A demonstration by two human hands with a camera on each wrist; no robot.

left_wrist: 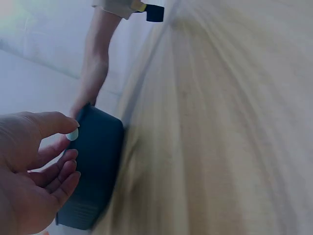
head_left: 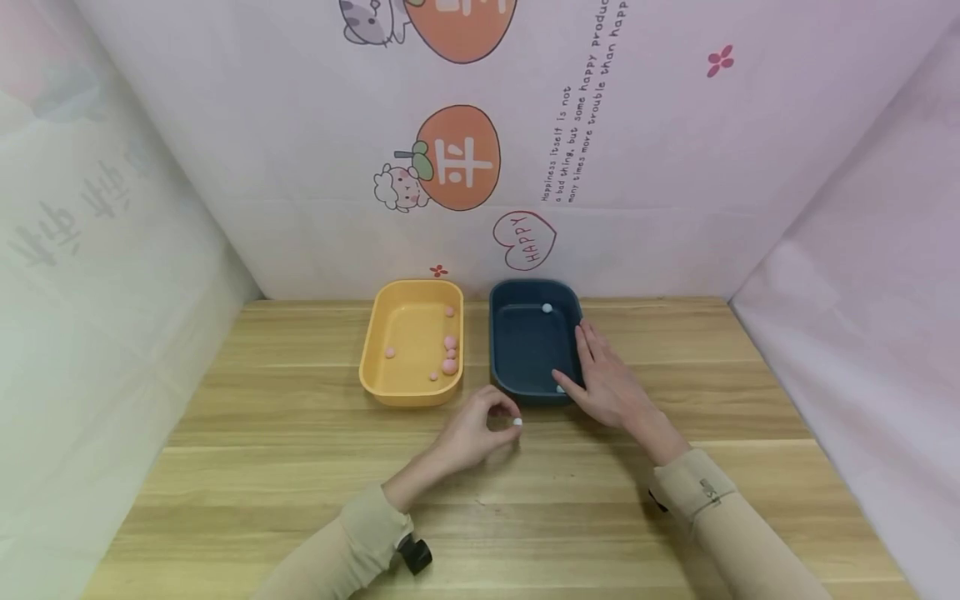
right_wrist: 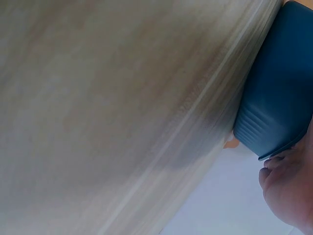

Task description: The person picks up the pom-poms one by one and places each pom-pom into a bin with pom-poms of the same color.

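Observation:
Between thumb and index finger my left hand point(head_left: 471, 432) pinches a small pale ball point(head_left: 517, 422), just in front of the dark blue tray's near edge. The same ball point(left_wrist: 73, 134) shows at the fingertips in the left wrist view. My right hand point(head_left: 611, 385) rests on the right rim of the dark blue tray point(head_left: 529, 393), fingers stretched along it and thumb reaching inside the near corner. In that tray one pale blue ball point(head_left: 547, 308) lies near the back, and another point(head_left: 560, 389) is partly hidden by the thumb.
Left of the blue tray stands a yellow tray point(head_left: 411, 393) with several pink balls, such as the large one point(head_left: 449, 366) by its right wall. Both trays sit on a wooden table point(head_left: 555, 508) against a printed white cloth backdrop point(head_left: 645, 175). White cloth hangs at both sides.

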